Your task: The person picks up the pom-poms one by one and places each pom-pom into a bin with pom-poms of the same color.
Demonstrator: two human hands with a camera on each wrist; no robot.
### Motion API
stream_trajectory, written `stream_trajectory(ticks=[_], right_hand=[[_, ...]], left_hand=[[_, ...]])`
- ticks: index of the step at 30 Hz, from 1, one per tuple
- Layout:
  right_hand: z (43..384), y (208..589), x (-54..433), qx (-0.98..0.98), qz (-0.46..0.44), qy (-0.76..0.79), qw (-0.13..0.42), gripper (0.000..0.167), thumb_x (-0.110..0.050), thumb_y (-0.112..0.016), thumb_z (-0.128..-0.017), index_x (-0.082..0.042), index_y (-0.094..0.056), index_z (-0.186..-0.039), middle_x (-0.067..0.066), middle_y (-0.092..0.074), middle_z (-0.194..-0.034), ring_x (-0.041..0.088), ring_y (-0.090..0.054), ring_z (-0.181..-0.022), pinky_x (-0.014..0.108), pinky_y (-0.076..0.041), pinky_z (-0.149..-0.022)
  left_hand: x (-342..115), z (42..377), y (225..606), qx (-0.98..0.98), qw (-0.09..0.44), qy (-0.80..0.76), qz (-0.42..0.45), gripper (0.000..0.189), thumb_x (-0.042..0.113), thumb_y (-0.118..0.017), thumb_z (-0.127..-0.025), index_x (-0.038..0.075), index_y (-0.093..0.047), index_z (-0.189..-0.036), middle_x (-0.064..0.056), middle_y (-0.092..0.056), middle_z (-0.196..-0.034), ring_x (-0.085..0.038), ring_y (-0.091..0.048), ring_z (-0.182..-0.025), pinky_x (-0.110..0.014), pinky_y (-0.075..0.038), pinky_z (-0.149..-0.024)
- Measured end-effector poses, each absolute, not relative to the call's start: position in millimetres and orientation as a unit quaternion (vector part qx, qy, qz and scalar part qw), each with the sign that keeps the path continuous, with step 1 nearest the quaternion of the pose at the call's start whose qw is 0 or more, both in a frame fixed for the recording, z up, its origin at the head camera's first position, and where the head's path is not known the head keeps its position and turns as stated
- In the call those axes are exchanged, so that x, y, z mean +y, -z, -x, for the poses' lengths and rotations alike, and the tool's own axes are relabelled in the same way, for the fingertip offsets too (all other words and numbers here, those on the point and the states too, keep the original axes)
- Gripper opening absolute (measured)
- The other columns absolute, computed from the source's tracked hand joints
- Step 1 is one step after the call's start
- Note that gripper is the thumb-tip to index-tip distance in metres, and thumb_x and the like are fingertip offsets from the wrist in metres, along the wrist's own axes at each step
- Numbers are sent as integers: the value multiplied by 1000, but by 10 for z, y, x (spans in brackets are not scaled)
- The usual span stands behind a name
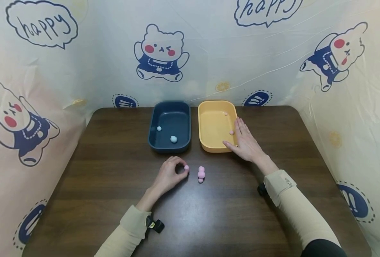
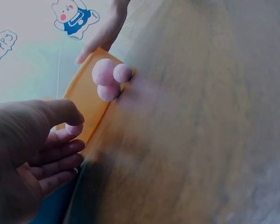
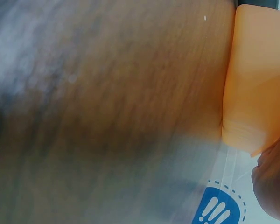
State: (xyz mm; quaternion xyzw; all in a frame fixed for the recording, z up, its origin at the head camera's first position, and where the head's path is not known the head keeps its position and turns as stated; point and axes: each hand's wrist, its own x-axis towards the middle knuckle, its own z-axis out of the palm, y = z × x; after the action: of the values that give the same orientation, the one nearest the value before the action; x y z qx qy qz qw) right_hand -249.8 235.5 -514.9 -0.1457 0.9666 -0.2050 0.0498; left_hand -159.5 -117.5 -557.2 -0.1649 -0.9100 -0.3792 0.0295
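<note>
My left hand [image 1: 168, 175] pinches a small pink clay ball [image 1: 186, 167] between thumb and forefinger, above the table in front of the dark blue tray [image 1: 169, 146]. Just right of it, a pink clay figure [image 1: 201, 174] of three joined balls stands on the table. In the left wrist view the figure [image 2: 104, 72] shows a larger ball with two smaller ones against it. My right hand [image 1: 246, 144] has its fingers straight along the right side of the yellow tray [image 1: 217, 148], thumb over the near corner. The right wrist view catches only part of that hand [image 3: 273, 179].
Two pale blue balls [image 1: 173, 139] lie in the blue tray. Two small pink balls [image 1: 231, 132] lie in the yellow one. Both trays stand side by side at the back of the brown wooden table [image 1: 113, 178], before a hanging cartoon-print sheet [image 1: 209, 53].
</note>
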Motion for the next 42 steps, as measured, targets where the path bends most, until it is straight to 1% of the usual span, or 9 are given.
stream_trajectory(ticks=[2,5,12,17,20,24,31,38,42], right_hand=[[2500,5151,2355,967,146,204,50,116,-78,-46,-104,-4,8,-175,13,15,-186,34,6,-175,57,-10,-142],[2495,5149,2354,967,145,204,50,116,-79,-46,-104,-4,7,-175,13,16,-186,34,5,-175,57,-10,-142],[2489,5144,2352,967,144,206,49,116,-78,-46,-104,-3,6,-175,13,15,-186,34,5,-175,57,-10,-142],[2488,5149,2358,967,146,203,46,116,-78,-46,-104,-2,5,-175,15,13,-186,35,4,-175,57,-11,-142],[2488,5149,2359,967,145,203,48,117,-78,-46,-104,-2,6,-175,14,15,-186,35,5,-175,57,-10,-142],[2483,5138,2355,967,145,202,50,116,-78,-46,-104,-3,7,-175,14,14,-186,35,4,-175,57,-10,-142],[2491,5152,2359,968,148,200,42,117,-79,-46,-104,-1,4,-175,20,7,-186,36,3,-175,58,-11,-142],[2488,5158,2368,967,151,203,45,115,-77,-46,-105,-2,7,-175,17,12,-186,34,6,-175,57,-9,-142],[2494,5169,2374,967,152,202,41,116,-78,-46,-105,-3,7,-175,17,12,-186,35,5,-175,57,-9,-142]], left_hand=[[-1155,1553,5458,-907,28,386,164,14,12,-84,-91,9,-78,-103,-5,-77,-103,-22,-67,-100,-45,-60,-91],[-1114,1503,5319,-909,25,386,155,15,9,-85,-89,8,-78,-102,-6,-77,-103,-22,-68,-100,-49,-61,-92],[-1085,1499,5255,-912,20,380,150,16,8,-86,-90,9,-79,-104,-5,-78,-106,-21,-68,-103,-45,-61,-95],[-1077,1509,5183,-906,17,394,157,16,8,-86,-92,9,-79,-106,-6,-78,-109,-23,-68,-107,-47,-61,-99],[-1078,1513,5143,-902,12,401,156,16,8,-86,-93,9,-79,-107,-7,-78,-111,-24,-68,-108,-48,-61,-101],[-1080,1514,5120,-900,14,404,161,15,9,-85,-94,10,-79,-108,-7,-78,-112,-24,-68,-109,-49,-61,-102],[-1066,1525,5101,-897,17,408,169,16,9,-85,-95,9,-79,-109,-6,-78,-113,-24,-68,-110,-51,-62,-102],[-1036,1562,5068,-894,27,408,181,16,10,-86,-95,9,-79,-109,-7,-79,-113,-24,-69,-110,-48,-62,-103],[-1024,1594,5051,-890,36,412,192,17,9,-87,-94,8,-79,-109,-8,-79,-113,-26,-70,-111,-51,-62,-103]])
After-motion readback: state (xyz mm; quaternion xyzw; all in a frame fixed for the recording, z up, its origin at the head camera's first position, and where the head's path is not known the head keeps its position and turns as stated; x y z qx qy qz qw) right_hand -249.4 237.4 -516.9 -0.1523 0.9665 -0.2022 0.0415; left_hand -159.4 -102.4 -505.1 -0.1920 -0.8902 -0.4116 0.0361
